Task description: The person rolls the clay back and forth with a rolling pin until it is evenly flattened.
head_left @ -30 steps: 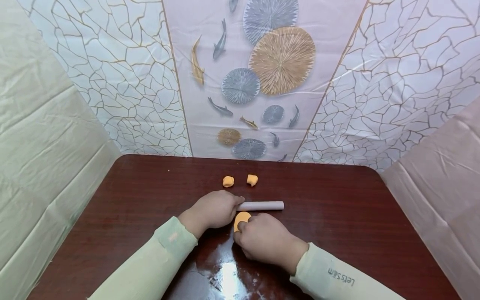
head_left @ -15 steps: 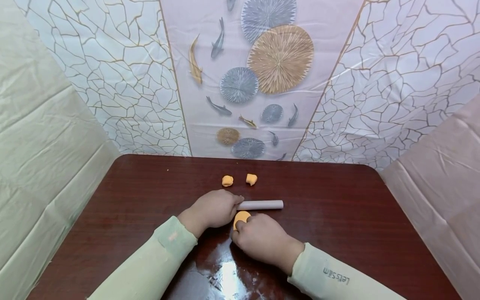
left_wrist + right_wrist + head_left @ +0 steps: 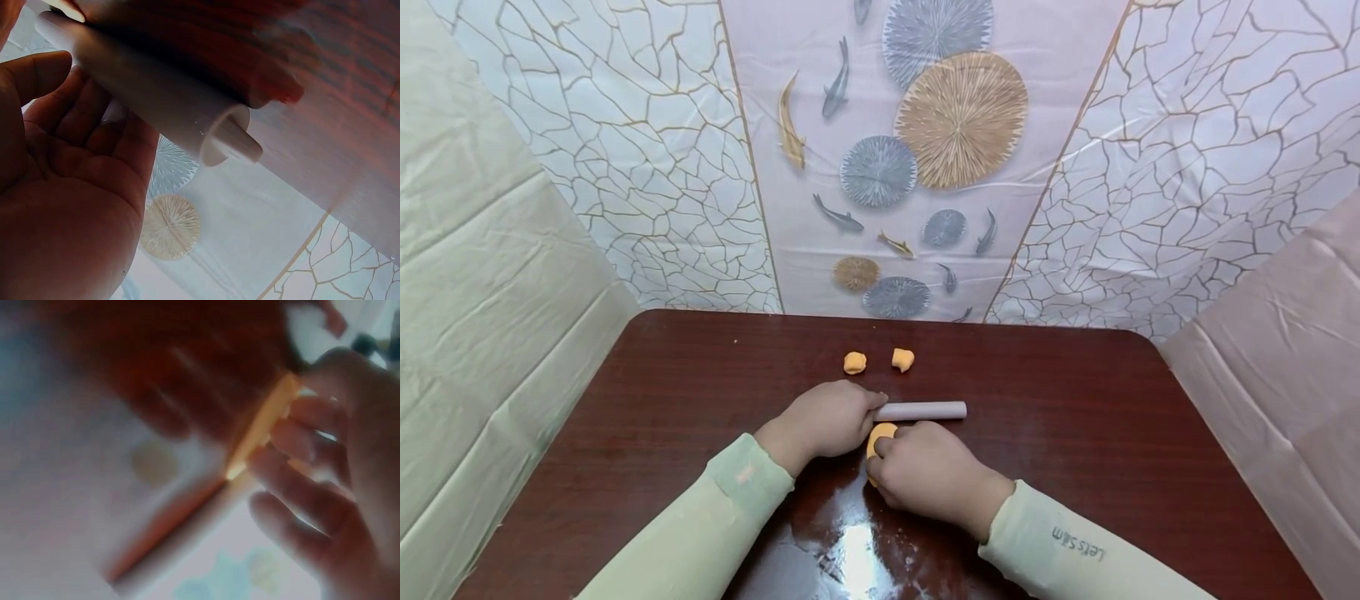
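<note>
My left hand (image 3: 833,418) holds a pale rolling pin (image 3: 923,410) near its left part, the fingers lying along its far side. In the left wrist view, the short end handle of the rolling pin (image 3: 234,139) sticks out beyond the hand. My right hand (image 3: 928,477) pinches the right side of a flattened round of orange clay (image 3: 880,432) just in front of the pin. The right wrist view is blurred, showing the clay (image 3: 265,422) edge-on between thumb and fingertips. Part of the round is hidden under the right hand in the head view.
Two small orange clay lumps (image 3: 854,362) lie behind the pin on the dark red-brown table (image 3: 1075,400). A glossy reflection marks the table's front. Patterned sheets (image 3: 880,233) hang behind the table, and pale cloth walls stand at both sides.
My right hand shifts slightly left and then back right at the orange clay round, covering a little more of it now. The left hand and rolling pin stay nearly still.
</note>
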A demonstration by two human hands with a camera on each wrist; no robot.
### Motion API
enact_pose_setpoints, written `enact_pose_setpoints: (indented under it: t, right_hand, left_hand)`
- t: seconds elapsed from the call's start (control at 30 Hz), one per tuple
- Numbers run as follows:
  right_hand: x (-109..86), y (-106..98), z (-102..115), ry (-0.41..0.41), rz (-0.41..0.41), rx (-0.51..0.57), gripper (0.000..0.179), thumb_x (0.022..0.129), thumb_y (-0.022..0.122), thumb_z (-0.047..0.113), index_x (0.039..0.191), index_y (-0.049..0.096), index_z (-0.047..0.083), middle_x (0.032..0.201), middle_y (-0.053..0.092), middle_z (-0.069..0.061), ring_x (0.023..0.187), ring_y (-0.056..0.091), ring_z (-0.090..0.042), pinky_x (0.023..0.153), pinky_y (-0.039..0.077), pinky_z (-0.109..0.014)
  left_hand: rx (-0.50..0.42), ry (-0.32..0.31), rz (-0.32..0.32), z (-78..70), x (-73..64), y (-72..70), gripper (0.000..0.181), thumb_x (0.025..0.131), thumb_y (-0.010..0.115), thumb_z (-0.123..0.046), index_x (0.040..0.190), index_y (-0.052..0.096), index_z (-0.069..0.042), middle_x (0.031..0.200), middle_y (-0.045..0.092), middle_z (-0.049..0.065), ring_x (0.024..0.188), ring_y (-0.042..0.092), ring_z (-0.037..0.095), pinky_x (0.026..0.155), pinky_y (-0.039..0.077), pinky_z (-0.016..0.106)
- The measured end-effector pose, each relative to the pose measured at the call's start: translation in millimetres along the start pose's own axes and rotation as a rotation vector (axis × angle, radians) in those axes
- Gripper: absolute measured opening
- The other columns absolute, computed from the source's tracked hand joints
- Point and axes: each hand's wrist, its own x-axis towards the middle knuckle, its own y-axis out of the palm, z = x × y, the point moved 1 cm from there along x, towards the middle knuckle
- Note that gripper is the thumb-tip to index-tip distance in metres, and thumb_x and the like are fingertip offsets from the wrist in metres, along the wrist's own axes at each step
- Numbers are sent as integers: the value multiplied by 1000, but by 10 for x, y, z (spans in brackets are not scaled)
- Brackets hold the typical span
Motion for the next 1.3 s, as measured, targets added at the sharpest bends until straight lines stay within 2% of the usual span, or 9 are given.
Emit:
enact_pose_setpoints:
  t: [0.2, 0.33, 0.47, 0.6, 0.77, 0.87, 1.03, 1.13, 1.3]
  right_hand:
    - [23, 38, 78, 21, -19, -56, 14, 98, 80, 33, 88, 78, 25, 75, 64, 7, 55, 52, -12, 49, 42, -31]
    - [32, 30, 86, 36, -5, -38, 12, 98, 80, 34, 90, 79, 25, 79, 68, 7, 60, 58, -12, 51, 46, -31]
    - [19, -13, 31, 73, 76, 95, 7, 94, 84, 32, 98, 80, 27, 93, 71, 9, 81, 68, -13, 64, 57, -31]
    - [5, -65, -27, 114, 160, 220, 18, 92, 87, 25, 109, 79, 29, 105, 70, 9, 94, 68, -15, 74, 60, -31]
    - [0, -63, -11, 85, 153, 148, 13, 100, 82, 30, 112, 78, 30, 111, 72, 8, 99, 69, -16, 74, 60, -30]
    - [-6, -40, 10, 62, 128, 88, 8, 104, 79, 37, 109, 77, 30, 109, 72, 9, 94, 69, -16, 75, 60, -31]
    - [-14, 6, 23, 20, 102, 29, 10, 107, 76, 37, 113, 79, 29, 108, 73, 7, 87, 68, -18, 75, 61, -33]
    - [-16, 15, 9, 26, 107, 59, 11, 104, 78, 34, 113, 79, 29, 109, 73, 7, 90, 69, -18, 76, 62, -33]
    - [-10, -15, -52, 55, 139, 178, 20, 94, 84, 31, 114, 79, 28, 110, 72, 9, 99, 69, -15, 82, 62, -33]
  left_hand:
    - [1, 2, -8, 9, -1, 1, 39, 115, 60, -21, 151, 74, -16, 143, 79, 7, 123, 78, 27, 104, 64, 47]
    - [0, -2, -7, 13, -1, 6, 39, 115, 60, -22, 152, 74, -16, 143, 79, 7, 123, 78, 27, 104, 64, 47]
    - [-5, 1, -5, 12, 1, 7, 39, 115, 60, -22, 152, 73, -16, 143, 79, 7, 123, 78, 27, 105, 64, 47]
    - [-12, 0, 2, 16, 4, 9, 39, 116, 59, -22, 152, 73, -16, 145, 78, 7, 125, 78, 27, 107, 63, 47]
    - [-13, -8, -1, 21, 14, 16, 40, 116, 59, -22, 152, 73, -15, 144, 79, 8, 124, 78, 27, 106, 63, 47]
    - [-11, -5, -9, 17, 16, 16, 39, 115, 60, -22, 151, 74, -16, 142, 79, 8, 121, 79, 27, 104, 64, 47]
    - [-11, -9, -15, 12, 19, 19, 38, 115, 61, -22, 150, 75, -16, 139, 80, 8, 118, 79, 27, 102, 64, 48]
    - [-10, -15, -9, 12, 18, 20, 39, 115, 60, -22, 150, 75, -16, 140, 80, 8, 120, 79, 27, 104, 64, 48]
    - [-19, -12, -5, 15, 17, 22, 39, 116, 59, -23, 152, 74, -15, 143, 79, 8, 124, 78, 27, 108, 63, 48]
